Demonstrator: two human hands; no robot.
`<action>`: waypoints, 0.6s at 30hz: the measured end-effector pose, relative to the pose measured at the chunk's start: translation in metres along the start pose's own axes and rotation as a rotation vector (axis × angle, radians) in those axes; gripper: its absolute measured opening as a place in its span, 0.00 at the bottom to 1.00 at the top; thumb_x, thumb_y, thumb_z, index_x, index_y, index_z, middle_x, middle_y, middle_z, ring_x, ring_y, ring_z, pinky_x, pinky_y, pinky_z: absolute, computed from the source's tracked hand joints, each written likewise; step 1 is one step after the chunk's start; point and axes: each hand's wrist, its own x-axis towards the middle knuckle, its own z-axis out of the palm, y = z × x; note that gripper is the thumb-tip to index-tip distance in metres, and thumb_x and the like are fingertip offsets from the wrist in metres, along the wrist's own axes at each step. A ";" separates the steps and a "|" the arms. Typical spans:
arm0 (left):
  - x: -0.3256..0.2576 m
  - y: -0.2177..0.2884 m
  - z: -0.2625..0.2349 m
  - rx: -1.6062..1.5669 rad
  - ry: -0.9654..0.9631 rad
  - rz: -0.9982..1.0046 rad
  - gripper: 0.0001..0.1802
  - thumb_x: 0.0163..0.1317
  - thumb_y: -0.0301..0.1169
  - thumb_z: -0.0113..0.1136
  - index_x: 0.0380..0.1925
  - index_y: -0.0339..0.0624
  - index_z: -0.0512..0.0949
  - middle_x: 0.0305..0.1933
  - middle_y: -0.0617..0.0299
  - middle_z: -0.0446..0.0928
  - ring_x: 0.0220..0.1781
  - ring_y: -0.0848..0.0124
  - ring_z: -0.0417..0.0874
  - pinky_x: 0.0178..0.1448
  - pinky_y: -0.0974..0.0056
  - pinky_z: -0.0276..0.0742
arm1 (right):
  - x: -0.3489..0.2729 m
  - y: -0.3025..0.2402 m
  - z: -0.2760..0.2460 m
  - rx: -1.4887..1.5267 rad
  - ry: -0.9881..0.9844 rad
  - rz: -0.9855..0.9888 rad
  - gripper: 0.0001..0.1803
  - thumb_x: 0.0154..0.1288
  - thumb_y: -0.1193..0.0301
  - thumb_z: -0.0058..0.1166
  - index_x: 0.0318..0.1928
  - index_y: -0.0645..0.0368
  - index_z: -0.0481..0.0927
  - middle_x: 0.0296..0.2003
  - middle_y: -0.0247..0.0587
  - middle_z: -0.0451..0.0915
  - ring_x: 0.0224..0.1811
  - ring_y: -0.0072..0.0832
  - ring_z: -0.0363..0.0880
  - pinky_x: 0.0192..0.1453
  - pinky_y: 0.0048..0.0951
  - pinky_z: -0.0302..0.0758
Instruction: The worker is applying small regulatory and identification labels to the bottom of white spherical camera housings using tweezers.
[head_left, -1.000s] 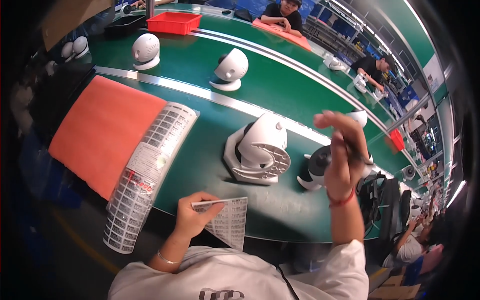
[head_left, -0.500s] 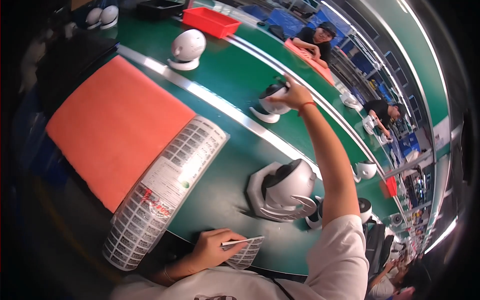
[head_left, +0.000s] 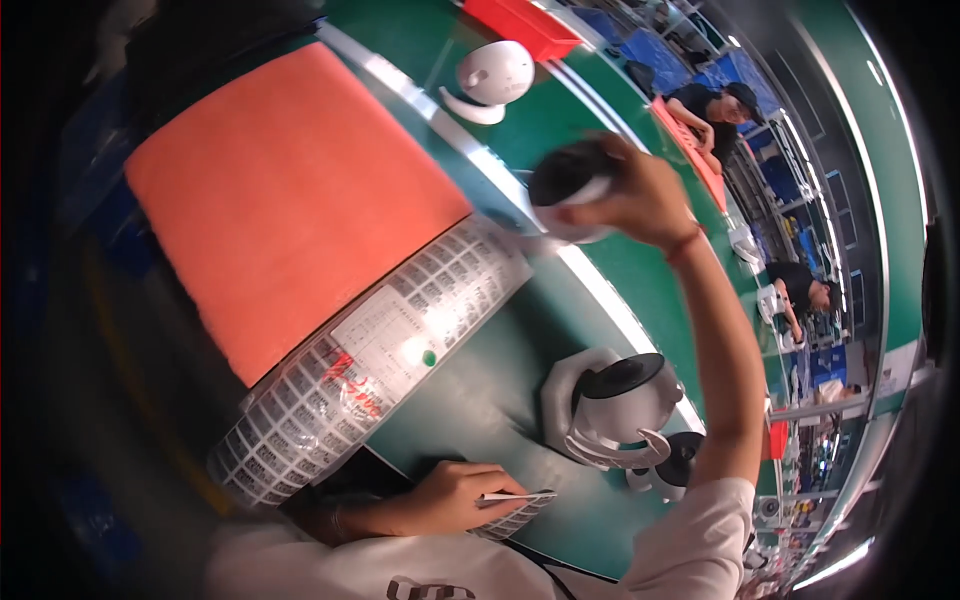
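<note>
Up over the green conveyor belt (head_left: 480, 400), the right hand (head_left: 640, 195) was raised high with its arm stretched out, fingers curled tight around a white dome-shaped device with a dark face (head_left: 567, 190), holding it clear of the belt and just above the pale strip along its far side. Down by the body, the left hand (head_left: 455, 497) rested at the belt's near edge, its fingers closed on a thin sheet of small labels (head_left: 515, 507), pinching it flat. Just beside that hand, toward the right, a second white device with a dark round top (head_left: 610, 405) sat on the belt, and a small dark-capped piece (head_left: 680, 462) stood right against it. A long label sheet in a clear sleeve (head_left: 370, 355) lay across the belt, overlapping the edge of a large orange foam pad (head_left: 280, 190). Farther off, another white dome unit (head_left: 492, 75) stood on the belt near a red tray (head_left: 525, 25), and other workers (head_left: 715, 115) bent over their own stations well apart.
</note>
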 end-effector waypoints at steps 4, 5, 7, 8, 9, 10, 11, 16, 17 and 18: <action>0.001 0.002 -0.002 0.027 -0.050 -0.035 0.06 0.55 0.29 0.68 0.31 0.40 0.83 0.30 0.62 0.81 0.28 0.66 0.83 0.32 0.66 0.78 | 0.048 -0.103 0.035 -0.077 0.002 -0.234 0.50 0.29 0.39 0.71 0.50 0.62 0.77 0.38 0.51 0.83 0.41 0.42 0.84 0.47 0.36 0.79; 0.001 0.003 -0.002 0.023 -0.056 -0.061 0.06 0.55 0.29 0.68 0.31 0.40 0.83 0.30 0.62 0.81 0.28 0.66 0.83 0.32 0.66 0.78 | 0.060 -0.127 0.039 -0.105 -0.099 -0.209 0.47 0.29 0.39 0.70 0.46 0.62 0.78 0.35 0.51 0.83 0.38 0.44 0.84 0.43 0.38 0.80; 0.000 0.003 -0.002 0.061 -0.052 -0.064 0.06 0.54 0.28 0.68 0.32 0.41 0.83 0.31 0.61 0.81 0.28 0.66 0.84 0.33 0.65 0.79 | 0.071 -0.163 0.048 -0.118 -0.085 -0.234 0.46 0.29 0.40 0.70 0.45 0.61 0.78 0.32 0.50 0.83 0.36 0.44 0.84 0.40 0.39 0.81; 0.000 0.003 -0.003 0.054 -0.049 -0.077 0.06 0.54 0.28 0.68 0.32 0.41 0.83 0.31 0.61 0.81 0.28 0.66 0.84 0.33 0.65 0.79 | 0.079 -0.172 0.052 -0.142 -0.113 -0.226 0.47 0.28 0.39 0.70 0.46 0.61 0.78 0.33 0.49 0.83 0.37 0.44 0.84 0.41 0.39 0.81; -0.001 0.002 -0.004 0.040 -0.045 -0.070 0.06 0.54 0.28 0.68 0.33 0.41 0.83 0.31 0.61 0.82 0.29 0.66 0.84 0.33 0.65 0.80 | 0.085 -0.177 0.055 -0.173 -0.167 -0.201 0.49 0.27 0.37 0.70 0.47 0.60 0.78 0.33 0.48 0.83 0.37 0.43 0.84 0.41 0.38 0.81; -0.001 0.002 -0.003 0.027 -0.039 -0.058 0.06 0.54 0.28 0.68 0.33 0.41 0.84 0.31 0.61 0.82 0.29 0.66 0.84 0.33 0.65 0.80 | 0.091 -0.176 0.056 -0.143 -0.134 -0.197 0.56 0.24 0.33 0.69 0.52 0.61 0.77 0.37 0.50 0.83 0.40 0.44 0.84 0.44 0.39 0.80; -0.001 0.001 -0.003 0.018 -0.031 -0.067 0.06 0.54 0.28 0.68 0.33 0.41 0.84 0.31 0.61 0.82 0.29 0.66 0.84 0.33 0.65 0.80 | 0.097 -0.168 0.057 -0.103 -0.120 -0.211 0.58 0.25 0.31 0.67 0.54 0.61 0.76 0.39 0.51 0.83 0.41 0.45 0.84 0.46 0.39 0.80; -0.002 -0.003 -0.003 -0.021 -0.032 -0.006 0.06 0.54 0.28 0.68 0.33 0.43 0.84 0.31 0.61 0.81 0.29 0.67 0.84 0.34 0.65 0.80 | 0.151 -0.060 0.035 -0.207 0.274 0.011 0.56 0.35 0.28 0.62 0.59 0.57 0.73 0.42 0.52 0.83 0.43 0.40 0.85 0.47 0.38 0.79; -0.002 -0.003 -0.003 -0.033 -0.053 -0.037 0.06 0.55 0.29 0.67 0.33 0.44 0.83 0.31 0.61 0.81 0.29 0.66 0.84 0.34 0.65 0.81 | 0.158 -0.037 0.035 -0.299 0.231 0.185 0.55 0.35 0.27 0.60 0.59 0.53 0.73 0.42 0.51 0.84 0.43 0.40 0.85 0.46 0.36 0.80; -0.003 -0.004 -0.004 -0.028 -0.020 -0.042 0.06 0.55 0.29 0.67 0.33 0.44 0.83 0.31 0.61 0.81 0.29 0.66 0.84 0.34 0.65 0.81 | 0.163 -0.020 0.041 -0.245 0.210 0.284 0.51 0.30 0.30 0.66 0.54 0.50 0.78 0.39 0.47 0.84 0.43 0.40 0.85 0.45 0.39 0.80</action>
